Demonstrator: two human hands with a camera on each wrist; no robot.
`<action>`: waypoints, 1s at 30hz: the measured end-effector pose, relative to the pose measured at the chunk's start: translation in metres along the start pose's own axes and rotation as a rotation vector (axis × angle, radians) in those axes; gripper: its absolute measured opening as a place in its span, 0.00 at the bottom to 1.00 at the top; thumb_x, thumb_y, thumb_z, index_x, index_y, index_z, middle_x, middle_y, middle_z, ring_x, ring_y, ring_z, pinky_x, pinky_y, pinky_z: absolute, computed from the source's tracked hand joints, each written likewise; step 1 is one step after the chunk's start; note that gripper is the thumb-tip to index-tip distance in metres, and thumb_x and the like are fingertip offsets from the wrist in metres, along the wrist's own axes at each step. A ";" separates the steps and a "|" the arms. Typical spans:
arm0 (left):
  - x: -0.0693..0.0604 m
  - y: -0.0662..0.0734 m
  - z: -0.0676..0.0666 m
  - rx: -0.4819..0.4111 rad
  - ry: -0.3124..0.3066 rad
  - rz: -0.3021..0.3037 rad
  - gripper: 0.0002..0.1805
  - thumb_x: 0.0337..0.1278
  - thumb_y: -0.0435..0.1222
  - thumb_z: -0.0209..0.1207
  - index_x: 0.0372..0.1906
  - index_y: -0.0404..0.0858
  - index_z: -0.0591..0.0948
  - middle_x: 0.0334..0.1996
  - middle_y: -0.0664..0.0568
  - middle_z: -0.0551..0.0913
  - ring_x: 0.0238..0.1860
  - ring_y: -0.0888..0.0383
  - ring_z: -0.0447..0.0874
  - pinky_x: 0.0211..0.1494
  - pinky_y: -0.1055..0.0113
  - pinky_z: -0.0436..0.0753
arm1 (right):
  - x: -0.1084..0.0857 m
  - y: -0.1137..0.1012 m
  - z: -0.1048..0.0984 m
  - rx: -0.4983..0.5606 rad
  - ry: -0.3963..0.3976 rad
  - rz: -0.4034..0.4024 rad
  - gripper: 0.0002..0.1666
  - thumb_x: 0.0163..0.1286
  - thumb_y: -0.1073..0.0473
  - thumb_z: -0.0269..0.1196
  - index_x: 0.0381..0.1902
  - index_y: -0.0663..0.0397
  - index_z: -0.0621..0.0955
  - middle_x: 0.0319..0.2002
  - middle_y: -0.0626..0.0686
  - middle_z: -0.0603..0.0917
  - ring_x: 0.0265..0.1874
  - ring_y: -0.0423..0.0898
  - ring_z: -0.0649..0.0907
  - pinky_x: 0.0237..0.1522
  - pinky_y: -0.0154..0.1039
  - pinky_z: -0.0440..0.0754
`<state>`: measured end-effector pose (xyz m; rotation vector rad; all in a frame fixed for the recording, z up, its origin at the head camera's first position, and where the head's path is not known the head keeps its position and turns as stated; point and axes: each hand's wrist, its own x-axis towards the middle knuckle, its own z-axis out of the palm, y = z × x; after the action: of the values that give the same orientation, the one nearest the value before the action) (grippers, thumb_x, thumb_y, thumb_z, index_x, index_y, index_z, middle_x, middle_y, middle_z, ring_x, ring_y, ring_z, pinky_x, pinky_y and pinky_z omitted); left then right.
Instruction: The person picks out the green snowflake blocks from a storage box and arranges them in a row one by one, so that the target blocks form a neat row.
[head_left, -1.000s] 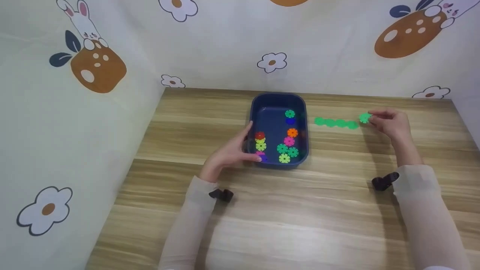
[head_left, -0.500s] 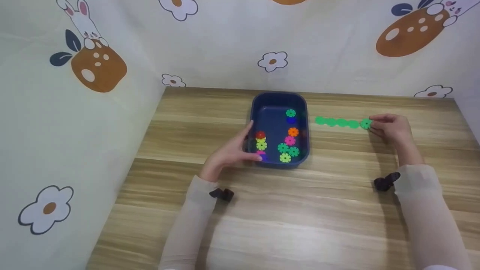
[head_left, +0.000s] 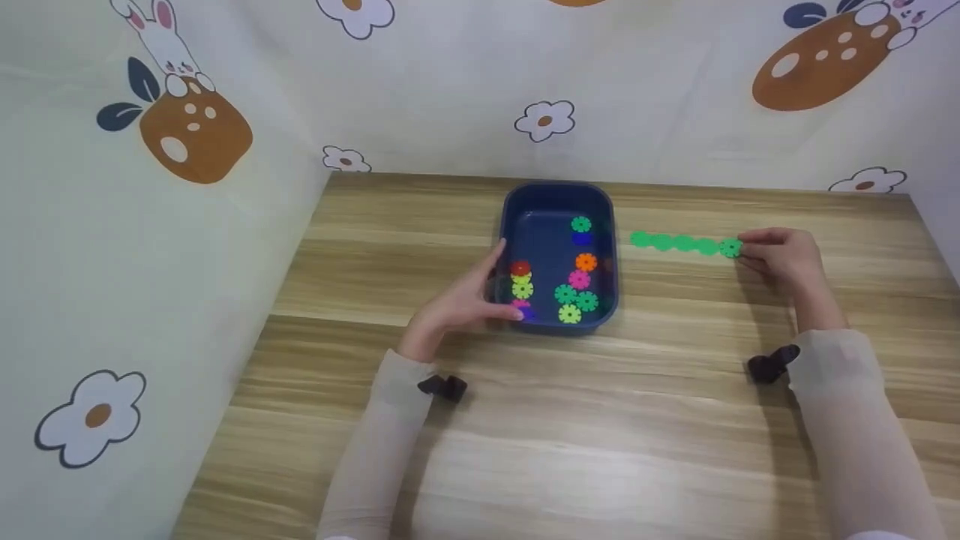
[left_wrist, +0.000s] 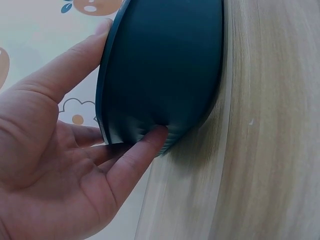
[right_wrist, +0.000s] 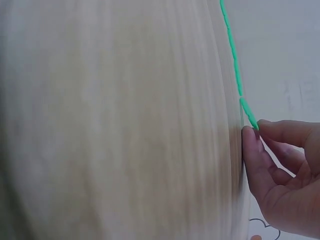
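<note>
My left hand (head_left: 466, 300) holds the dark blue plastic bin (head_left: 553, 193) by its left side and near corner, thumb at the near rim. In the left wrist view, fingertips of the left hand (left_wrist: 60, 165) touch the outer wall of the bin (left_wrist: 162, 60). At the right, my right hand (head_left: 787, 255) pinches a green snowflake disc (head_left: 730, 247) between thumb and fingertips. This disc meets the right end of a row of green discs (head_left: 673, 243) lying on the table. The right wrist view shows the pinched disc (right_wrist: 249, 114) tilted, its far edge at the row.
Inside the bin lie several loose discs, among them an orange disc (head_left: 586, 262), a pink disc (head_left: 579, 280) and a yellow disc (head_left: 570, 313). The wooden table (head_left: 570, 435) ends at a printed cloth backdrop (head_left: 435, 90) behind and at the left.
My right hand has lowered the green disc from just off the row to its right end, then stayed there. The left hand keeps its place on the bin.
</note>
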<state>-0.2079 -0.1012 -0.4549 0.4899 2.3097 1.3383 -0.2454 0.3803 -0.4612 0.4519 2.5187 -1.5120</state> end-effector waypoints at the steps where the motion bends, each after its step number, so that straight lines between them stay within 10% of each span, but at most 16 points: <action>1: 0.000 0.000 0.000 -0.001 0.000 0.004 0.66 0.48 0.42 0.75 0.81 0.47 0.39 0.82 0.46 0.42 0.82 0.48 0.42 0.83 0.51 0.48 | 0.000 0.000 0.000 -0.009 -0.002 0.001 0.22 0.72 0.61 0.62 0.61 0.65 0.77 0.30 0.26 0.80 0.34 0.24 0.82 0.42 0.24 0.84; 30: 0.000 0.001 0.001 -0.022 0.015 -0.003 0.64 0.48 0.39 0.75 0.81 0.46 0.41 0.82 0.47 0.45 0.81 0.51 0.45 0.83 0.53 0.49 | -0.020 -0.022 0.008 0.064 0.055 -0.131 0.04 0.70 0.58 0.64 0.41 0.43 0.85 0.27 0.27 0.84 0.30 0.26 0.83 0.36 0.25 0.85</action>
<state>-0.2077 -0.1003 -0.4542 0.4701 2.3044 1.3694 -0.2339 0.3600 -0.4406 0.3481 2.5945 -1.6522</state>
